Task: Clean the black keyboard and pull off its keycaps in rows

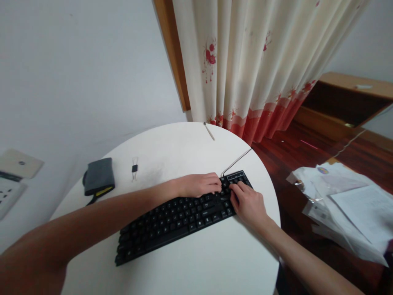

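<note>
A black keyboard lies slantwise on a round white table. Both of my hands rest on its far right end. My left hand lies along the keyboard's back edge with its fingers curled onto the keys. My right hand covers the number pad area, fingers bent down and pressed on the keys near the left fingertips. Whether anything small sits between the fingers is hidden. A grey cable runs from the keyboard's back corner to the table's edge.
A dark grey pouch and a small black binder clip lie at the table's left. A thin stick lies near the far edge. A floral curtain hangs behind. Papers in plastic lie on the wooden floor at right.
</note>
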`<state>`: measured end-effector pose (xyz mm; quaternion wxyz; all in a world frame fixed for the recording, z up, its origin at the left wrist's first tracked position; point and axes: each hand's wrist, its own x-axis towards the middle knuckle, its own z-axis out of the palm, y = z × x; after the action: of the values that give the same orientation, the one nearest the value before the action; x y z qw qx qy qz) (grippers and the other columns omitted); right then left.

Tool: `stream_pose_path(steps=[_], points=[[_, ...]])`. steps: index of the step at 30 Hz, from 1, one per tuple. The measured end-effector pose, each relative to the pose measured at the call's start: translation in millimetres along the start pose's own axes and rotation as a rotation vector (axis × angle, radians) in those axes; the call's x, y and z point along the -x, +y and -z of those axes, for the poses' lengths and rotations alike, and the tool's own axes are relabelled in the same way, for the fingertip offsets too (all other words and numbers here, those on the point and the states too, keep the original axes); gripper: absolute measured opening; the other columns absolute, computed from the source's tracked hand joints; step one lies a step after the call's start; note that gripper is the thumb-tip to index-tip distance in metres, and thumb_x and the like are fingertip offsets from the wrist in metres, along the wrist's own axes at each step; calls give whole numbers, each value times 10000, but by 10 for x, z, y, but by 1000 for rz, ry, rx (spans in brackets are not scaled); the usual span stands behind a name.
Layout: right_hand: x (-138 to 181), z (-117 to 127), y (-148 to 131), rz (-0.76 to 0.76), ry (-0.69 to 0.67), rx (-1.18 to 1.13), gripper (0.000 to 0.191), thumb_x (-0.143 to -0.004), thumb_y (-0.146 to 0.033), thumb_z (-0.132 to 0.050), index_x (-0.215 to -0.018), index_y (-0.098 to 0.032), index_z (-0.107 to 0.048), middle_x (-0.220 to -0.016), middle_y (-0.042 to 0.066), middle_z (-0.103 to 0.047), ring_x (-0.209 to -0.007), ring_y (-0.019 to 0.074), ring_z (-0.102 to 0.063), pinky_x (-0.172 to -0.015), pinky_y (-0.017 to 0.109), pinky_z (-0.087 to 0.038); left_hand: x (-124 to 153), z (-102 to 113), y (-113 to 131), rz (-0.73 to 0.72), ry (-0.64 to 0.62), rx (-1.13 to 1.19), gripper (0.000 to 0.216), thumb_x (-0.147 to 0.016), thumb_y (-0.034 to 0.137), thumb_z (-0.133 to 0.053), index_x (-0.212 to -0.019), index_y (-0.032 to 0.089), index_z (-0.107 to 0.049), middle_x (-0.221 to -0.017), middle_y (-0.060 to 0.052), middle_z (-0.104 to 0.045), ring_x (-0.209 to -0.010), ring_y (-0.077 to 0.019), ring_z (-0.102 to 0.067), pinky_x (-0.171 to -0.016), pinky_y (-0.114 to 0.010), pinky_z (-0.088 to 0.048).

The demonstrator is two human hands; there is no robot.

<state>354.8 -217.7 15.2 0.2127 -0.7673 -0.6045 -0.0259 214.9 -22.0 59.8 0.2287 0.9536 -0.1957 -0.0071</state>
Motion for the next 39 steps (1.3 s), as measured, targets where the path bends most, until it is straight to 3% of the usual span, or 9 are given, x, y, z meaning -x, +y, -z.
stream_pose_path(steps=[4,8,11,16,21,26,29,34,39], points=[[2,-6,3,-5,-1,0,210,-969,-245,-455,-1016,-211,-657,-877,42,-646,-759,160,-603,-569,274,-302,33,-11,49,71,118,119,183,-961,154,-482,-1047,161,-644,-1067,-130,-618,-1071,-212,-542,-968,-333,-470],[10,-19,11,-9,8,-8,205,-959,-237,-468,-1027,-214,-660,-885,42,-658,-772,161,-611,-581,271,-315,52,-95,103,220,360,307,163,-948,157,-514,-1019,155,-660,-1098,-111,-609,-1058,-185,-583,-985,-344,-478],[14,-28,13,-7,27,-11,207,-954,-227,-473,-1027,-213,-667,-889,40,-664,-774,157,-615,-592,271,-328,57,-207,173,385,500,553,139,-895,156,-582,-1003,139,-667,-1065,-93,-641,-935,-162,-635,-886,-338,-535],[20,-56,23,-13,46,-15,205,-949,-227,-476,-1016,-215,-669,-878,33,-661,-777,159,-616,-594,273,-328,37,-339,337,579,602,759,156,-811,176,-677,-955,117,-671,-978,-73,-684,-857,-142,-650,-842,-306,-546],[19,-71,36,-7,53,-20,210,-948,-223,-472,-1015,-213,-670,-893,40,-666,-789,165,-617,-597,273,-329,39,-309,393,615,537,493,175,-820,148,-676,-994,156,-697,-972,-39,-724,-826,-139,-662,-820,-284,-544],[18,-56,26,-3,61,-23,200,-948,-220,-477,-1006,-216,-668,-884,31,-657,-789,165,-617,-608,279,-332,42,-271,337,407,367,196,137,-879,155,-649,-984,188,-731,-1008,-36,-748,-965,-169,-660,-942,-308,-500],[16,-47,22,-9,64,-26,190,-946,-216,-486,-1007,-221,-666,-881,22,-653,-788,162,-617,-602,281,-327,27,-277,304,296,326,160,147,-922,171,-598,-950,183,-742,-1006,-48,-744,-975,-168,-654,-949,-301,-496],[15,-54,22,-2,63,-29,189,-941,-211,-490,-1007,-218,-667,-880,25,-655,-782,156,-615,-592,284,-324,29,-275,258,311,338,167,167,-927,198,-597,-920,187,-764,-1049,-57,-676,-906,-135,-643,-866,-252,-511],[20,-59,20,-8,58,-26,194,-941,-211,-488,-1005,-219,-671,-883,28,-658,-779,153,-614,-588,282,-328,35,-216,161,232,328,94,105,-889,255,-678,-905,214,-773,-962,-43,-738,-951,-180,-580,-918,-321,-462]])
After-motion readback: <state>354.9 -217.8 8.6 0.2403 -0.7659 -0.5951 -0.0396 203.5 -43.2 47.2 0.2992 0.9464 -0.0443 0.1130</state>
